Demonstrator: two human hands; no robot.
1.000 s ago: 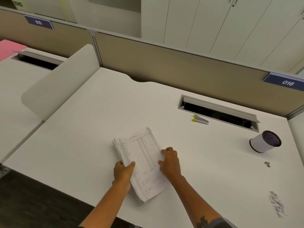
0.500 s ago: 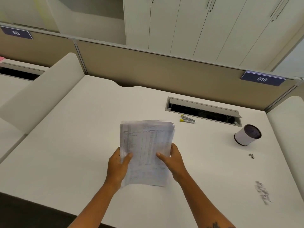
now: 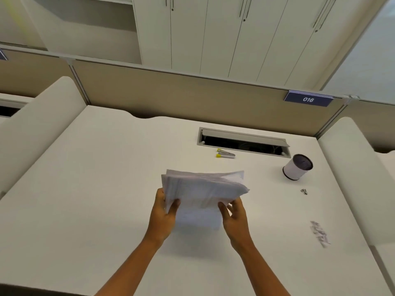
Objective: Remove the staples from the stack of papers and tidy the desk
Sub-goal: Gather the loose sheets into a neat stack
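Since the earlier frames, the thick white stack of printed papers (image 3: 203,193) had been lifted from lying flat on the worktop and stood nearly on its lower edge, its top leaning away from the viewer and its loose sheets fanned at the upper edge. Largest in view was the white laminate worktop (image 3: 96,199), bounded at the rear by a beige fabric partition (image 3: 171,92) bearing a dark blue plate marked 016 (image 3: 308,99). Behind the partition stood pale cabinet doors (image 3: 213,35). A rectangular grey cable hatch (image 3: 243,142) lay open in the rear of the worktop. The paper stack sat at centre, in front of the hatch, held between both hands. The left hand (image 3: 162,216) grasped its left edge, thumb across the front sheet and fingers behind. The right hand (image 3: 235,218) held the right edge, thumb on the front, its fingers (image 3: 232,207) partly spread and only loosely closed on the paper. A white cylindrical cup with a dark interior (image 3: 297,167) stood near the right end of the hatch. A blurred grey scatter of removed staples (image 3: 320,233) lay well to the right. A metal staple remover with yellow tips (image 3: 225,153) rested just in front of the hatch. A small metal piece (image 3: 303,191) lay near the cup.
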